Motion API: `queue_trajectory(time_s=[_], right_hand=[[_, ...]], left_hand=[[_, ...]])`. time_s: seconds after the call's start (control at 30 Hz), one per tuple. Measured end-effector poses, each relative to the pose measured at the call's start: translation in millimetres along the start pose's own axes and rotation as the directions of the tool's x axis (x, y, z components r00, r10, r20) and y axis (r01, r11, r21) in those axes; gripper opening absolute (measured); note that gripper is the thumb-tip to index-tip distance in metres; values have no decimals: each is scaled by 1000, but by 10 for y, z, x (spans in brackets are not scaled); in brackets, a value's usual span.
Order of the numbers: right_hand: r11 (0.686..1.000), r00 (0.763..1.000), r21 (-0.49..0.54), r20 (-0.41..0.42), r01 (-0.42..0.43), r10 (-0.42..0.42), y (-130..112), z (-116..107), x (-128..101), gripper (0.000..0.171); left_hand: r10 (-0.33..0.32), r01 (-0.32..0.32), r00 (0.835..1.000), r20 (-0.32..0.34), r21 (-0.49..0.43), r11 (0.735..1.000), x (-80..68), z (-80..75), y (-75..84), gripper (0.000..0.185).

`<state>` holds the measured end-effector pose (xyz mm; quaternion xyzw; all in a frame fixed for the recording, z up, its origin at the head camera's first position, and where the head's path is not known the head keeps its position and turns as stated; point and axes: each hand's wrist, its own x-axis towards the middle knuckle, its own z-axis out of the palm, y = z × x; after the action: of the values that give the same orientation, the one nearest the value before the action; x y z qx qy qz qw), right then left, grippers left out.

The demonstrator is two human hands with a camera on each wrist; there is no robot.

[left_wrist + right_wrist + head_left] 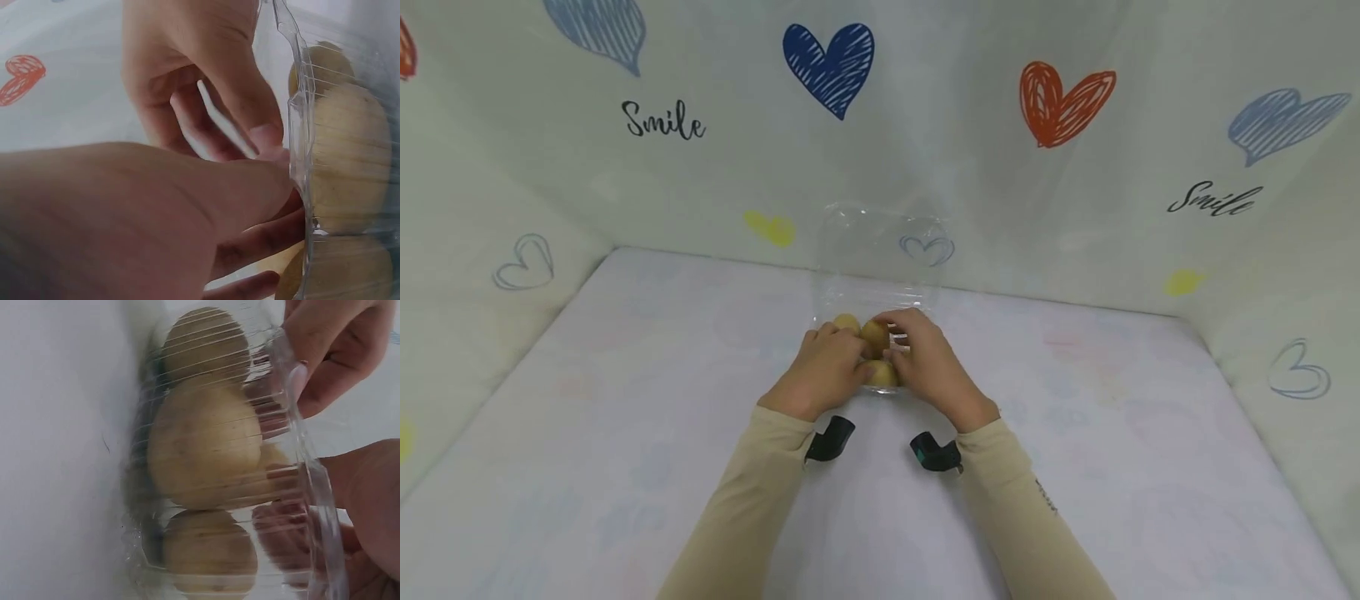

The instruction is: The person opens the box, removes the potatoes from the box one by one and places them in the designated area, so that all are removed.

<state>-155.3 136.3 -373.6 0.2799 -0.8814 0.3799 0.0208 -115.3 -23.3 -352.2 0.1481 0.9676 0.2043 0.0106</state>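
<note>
A clear plastic clamshell box [882,389] holds several round, yellow-brown potatoes, with its transparent lid [880,242] raised at the back. Fingertips and thumb of my right hand [931,358] curl about a potato [875,336] above the box. My left hand [824,367] lies over the box's left side, its fingers reaching in past the rim; what they touch is partly hidden. Another potato [846,322] is beyond the left fingers, and one [881,374] is at the front. Through the ribbed wall, potatoes [203,444] show in the right wrist view.
A white cloth-covered table [662,400] spreads around the box. Behind it rises a pale curtain [940,117] printed with hearts and "Smile". Small black devices [832,438] sit at both sleeved wrists. The box stands near the table's back edge.
</note>
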Motion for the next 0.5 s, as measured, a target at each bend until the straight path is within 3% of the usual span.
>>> queue_trajectory(time_s=[0.2,0.37,0.5], right_hand=[[984,999,-181,-37,-5,-2,2,0,0,32],[961,997,-265,24,83,-80,0,38,14,38],[940,995,-329,66,93,-76,-1,63,1,34]], left_hand=[[-32,32,999,13,10,999,2,-38,10,22],[-57,57,998,2,15,998,-8,-74,-4,24],[-57,58,998,-19,33,998,-22,-94,-27,20]])
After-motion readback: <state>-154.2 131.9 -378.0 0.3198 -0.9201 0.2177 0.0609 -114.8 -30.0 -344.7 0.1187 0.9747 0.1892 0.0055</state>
